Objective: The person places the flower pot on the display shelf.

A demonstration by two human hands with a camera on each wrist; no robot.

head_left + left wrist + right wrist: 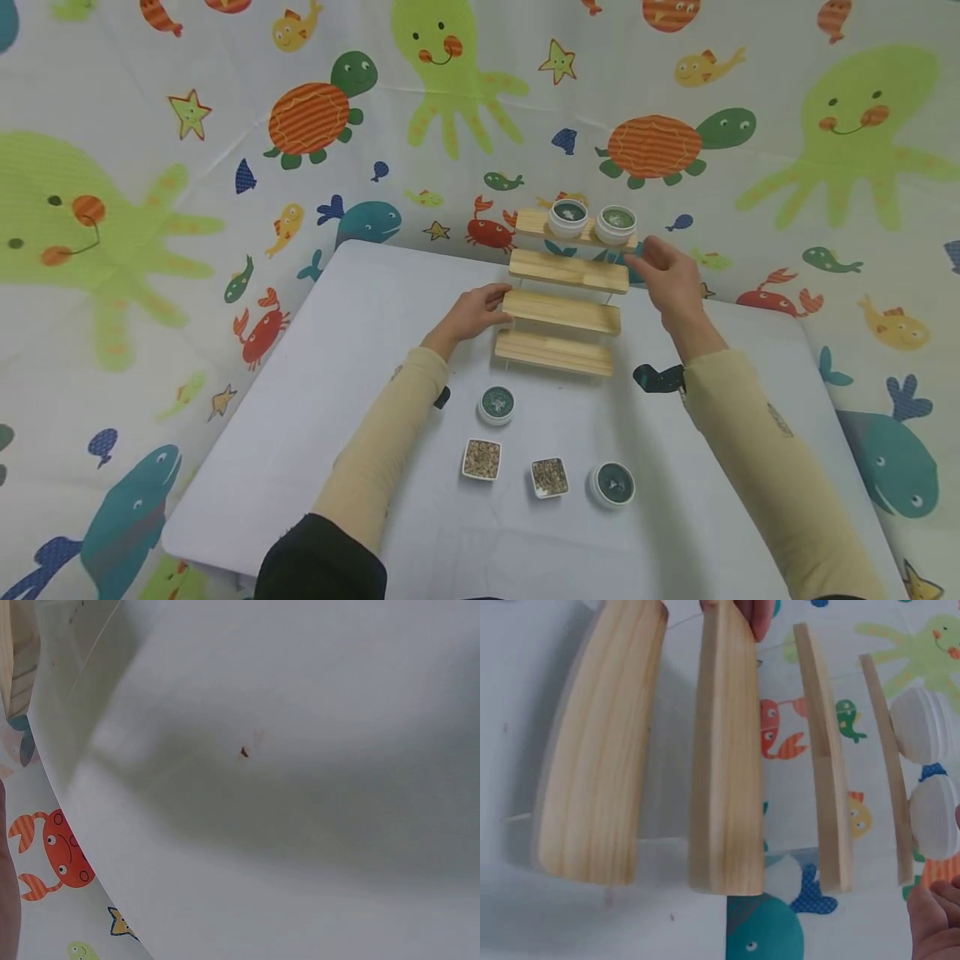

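Starts close in on the white table (285,400): passes a round white pot (612,485) with dark green contents, then a square dish (550,477) of brown bits just to its left, a second square dish (482,459), and another round pot (497,405). Now on to the four-step wooden stand (553,353)! Pinches the left end of its second-lowest step (561,312) between thumb and fingers of the left hand (476,312). Up to the top step (532,222), with two round pots side by side, left pot (567,218) and right pot (617,223). Reaches to its right end, beside the right pot, with the right hand (672,279); cannot tell whether pinching or merely near. Beyond, sea-creature cloth (472,185).
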